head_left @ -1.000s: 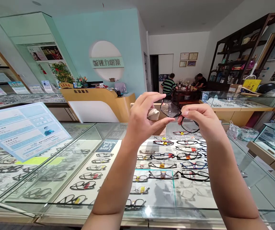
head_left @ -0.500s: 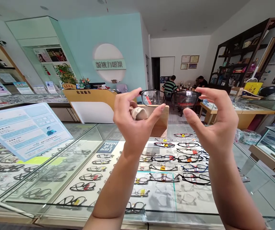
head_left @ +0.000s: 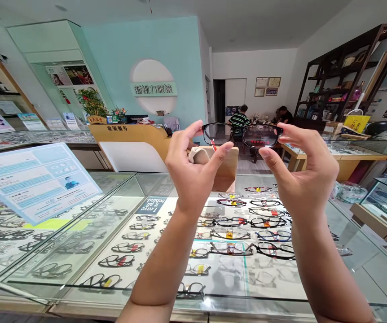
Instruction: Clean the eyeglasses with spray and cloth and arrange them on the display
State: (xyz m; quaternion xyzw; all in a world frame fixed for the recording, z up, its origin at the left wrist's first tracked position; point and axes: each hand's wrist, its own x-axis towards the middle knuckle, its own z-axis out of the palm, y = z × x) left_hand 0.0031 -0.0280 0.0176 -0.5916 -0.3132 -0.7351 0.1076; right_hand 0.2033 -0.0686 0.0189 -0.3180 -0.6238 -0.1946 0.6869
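Note:
A pair of black-framed eyeglasses [head_left: 260,137] is held up at arm's length, lenses upright, above the glass counter. My left hand [head_left: 191,175] pinches the left end of the frame, its thumb below the left lens. Tucked in that same hand is a beige, rolled piece that looks like cloth [head_left: 199,156]. At the right end of the frame, the fingers of my right hand [head_left: 310,172] grip the corner, thumb under the right lens. Red lettering shows on the right lens, and a small red and white strip is visible through the left one.
Below lies a glass display case [head_left: 112,233] with rows of spectacle frames. A wooden box-like stand [head_left: 226,172] is on its far side. A blue and white printed sign [head_left: 38,179] stands left. Two people [head_left: 239,120] sit at the back.
My left hand has shifted slightly right and the eyeglasses have turned and tilted a little. Red lettering on the right lens is now readable as letters. Both hands keep their hold.

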